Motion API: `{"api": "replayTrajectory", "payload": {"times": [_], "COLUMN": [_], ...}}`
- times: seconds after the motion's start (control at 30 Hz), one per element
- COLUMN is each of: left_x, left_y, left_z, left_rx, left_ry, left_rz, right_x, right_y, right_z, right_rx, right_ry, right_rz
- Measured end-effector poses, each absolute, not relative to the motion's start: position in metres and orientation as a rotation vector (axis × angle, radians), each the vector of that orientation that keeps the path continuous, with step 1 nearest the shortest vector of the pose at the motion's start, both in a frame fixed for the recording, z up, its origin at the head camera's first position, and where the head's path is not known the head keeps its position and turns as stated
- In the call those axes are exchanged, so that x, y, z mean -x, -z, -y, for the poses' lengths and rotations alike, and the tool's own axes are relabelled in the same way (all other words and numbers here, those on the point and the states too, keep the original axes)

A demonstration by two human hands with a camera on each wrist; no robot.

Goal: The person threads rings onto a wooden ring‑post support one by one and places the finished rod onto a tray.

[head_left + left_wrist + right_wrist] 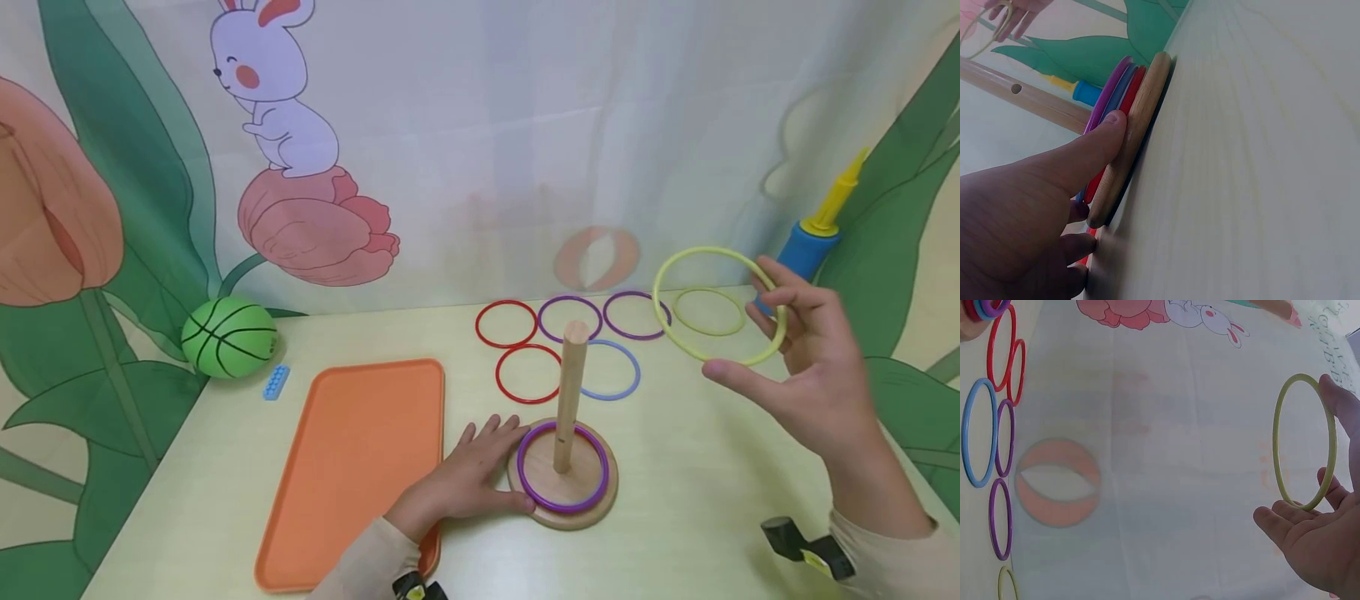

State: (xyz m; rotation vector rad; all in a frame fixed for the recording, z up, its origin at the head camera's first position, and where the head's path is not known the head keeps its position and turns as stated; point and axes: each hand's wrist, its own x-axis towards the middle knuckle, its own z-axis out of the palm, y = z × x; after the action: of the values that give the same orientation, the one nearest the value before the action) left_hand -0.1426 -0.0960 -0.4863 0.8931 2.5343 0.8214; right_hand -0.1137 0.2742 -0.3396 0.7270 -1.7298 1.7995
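My right hand point(813, 367) holds a yellow-green ring point(666, 321) up above the table, its thumb at the lower edge and its fingers at the right side. The same ring point(1277, 437) shows in the right wrist view. My left hand point(468, 471) rests against the left side of a round wooden base point(543, 467) with an upright peg point(572, 383). Its thumb touches the base's edge, and its fingers are spread. Around the foot of the peg lies a purple ring point(522, 475); in the left wrist view a blue ring point(1113, 103) and a red ring point(1132, 90) are stacked beneath it.
Behind the peg lie red rings point(507, 302), purple rings point(570, 297), a blue ring point(637, 375) and another yellow-green ring point(708, 334). An orange tray point(360, 467) lies left, near a green ball point(228, 337) and a blue brick point(276, 382). A blue-yellow pump point(810, 242) stands back right.
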Motion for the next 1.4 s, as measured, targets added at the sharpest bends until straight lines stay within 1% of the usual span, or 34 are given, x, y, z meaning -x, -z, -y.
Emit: {"api": "replayTrajectory", "payload": {"times": [0.6, 1.4], "left_x": [0.143, 0.143], "left_y": [0.488, 0.489], "left_z": [0.096, 0.097], "left_rx": [-0.896, -0.923], "left_ry": [-0.819, -0.818], "left_rz": [-2.538, -2.551], "right_x": [0.108, 0.101], "right_y": [0.336, 0.337], "right_z": [-0.252, -0.217], "right_rx": [-0.918, -0.966], "right_ry": [-1.821, -1.337], "right_rz": [1.549, 1.701]}}
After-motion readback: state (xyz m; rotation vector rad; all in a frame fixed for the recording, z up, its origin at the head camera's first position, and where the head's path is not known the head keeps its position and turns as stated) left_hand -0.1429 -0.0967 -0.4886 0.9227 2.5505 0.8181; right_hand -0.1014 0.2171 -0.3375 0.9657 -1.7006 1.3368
